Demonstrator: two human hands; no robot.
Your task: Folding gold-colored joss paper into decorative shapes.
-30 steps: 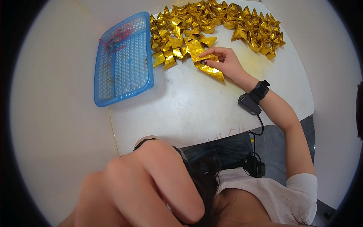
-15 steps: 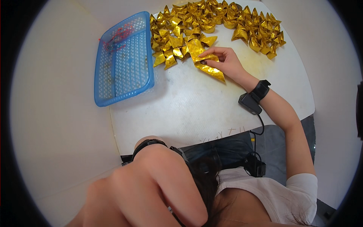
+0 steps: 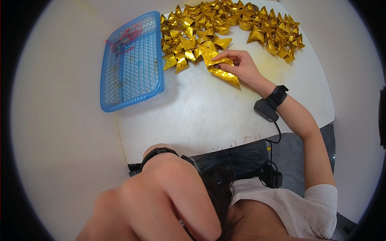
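Note:
Held over the white table (image 3: 193, 116), my right hand (image 3: 240, 66) is closed in a pinch on a flat folded piece of gold foil paper (image 3: 226, 77) with pointed ends. Thumb and forefinger grip its middle, and its far end lies against a crowd of boat-shaped gold paper ingots (image 3: 189, 30). Large and close at the lower left is my left hand (image 3: 148, 197), raised well off the table. Its back and thumb show, but the fingertips run past the lower edge of the picture, so whether it holds anything stays hidden.
On the table's left side, a blue perforated plastic basket (image 3: 103, 88) holds some red strands (image 3: 128, 37). More gold ingots (image 3: 277, 36) spread across the far right. Black devices with a cable (image 3: 267, 110) are strapped to my wrist. Pale walls flank the table.
My left hand has shifted very slightly near the lower edge. The right hand and the gold foil paper are practically where they were.

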